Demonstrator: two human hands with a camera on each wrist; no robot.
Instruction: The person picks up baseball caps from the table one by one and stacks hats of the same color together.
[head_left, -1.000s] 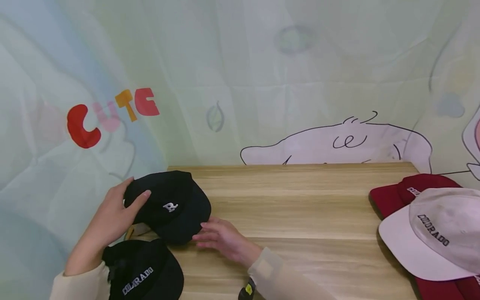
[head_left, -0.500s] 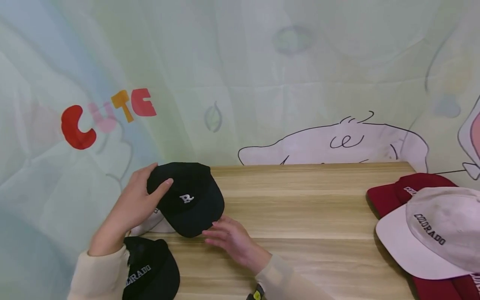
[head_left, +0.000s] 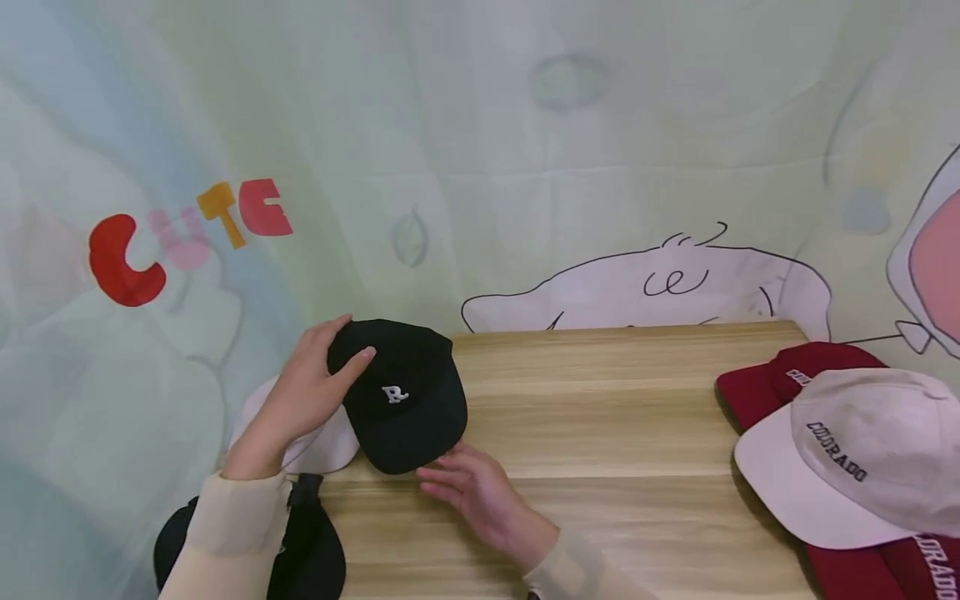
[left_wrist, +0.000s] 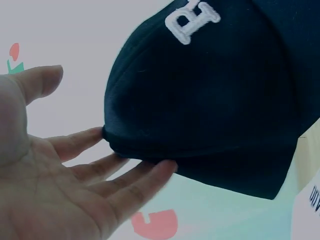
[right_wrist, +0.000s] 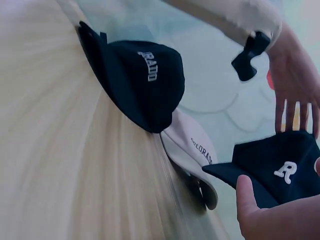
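A black cap with a white letter R is held up between both hands above the back left of the table. My left hand is at its crown, fingers mostly straight. In the left wrist view, fingertips touch the cap's edge and the thumb stands apart. My right hand is at the brim's lower edge with extended fingers. The right wrist view shows its thumb in front of the brim; its other fingers are hidden there. Behind my left wrist lies a pale COLORADO cap, partly covered.
Another black cap lies at the front left, partly hidden by my left sleeve. A pale cap lies over red caps at the right of the wooden table. A printed curtain hangs behind.
Both hands and the black R cap have moved right, and the cap has turned so its brim points further down. More of the left pale cap shows. The view has shifted slightly right.
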